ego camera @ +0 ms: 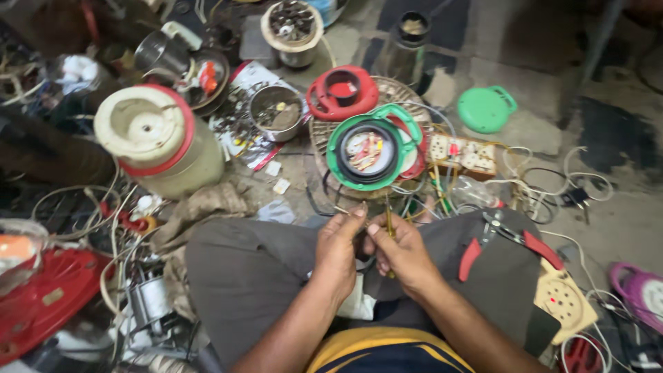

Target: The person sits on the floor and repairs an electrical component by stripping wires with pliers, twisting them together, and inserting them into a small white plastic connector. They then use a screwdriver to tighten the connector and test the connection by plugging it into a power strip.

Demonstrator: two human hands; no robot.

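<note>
Both hands pinch a thin wire (343, 210), probably stiff and light: left hand (338, 250) fingers closed near its end, right hand (400, 254) closed beside it.

I sit cross-legged and pinch a thin wire (343, 210) in my left hand (340, 249), my right hand (400, 252) closed round a slim yellowish tool (389, 228) touching it. Just beyond my hands lies the green ring (334, 153). Left of the ring stands a cream jar (155, 141); right of it, a socket board (461, 153). Red-handled pliers (507, 238) rest on my right knee.
</note>
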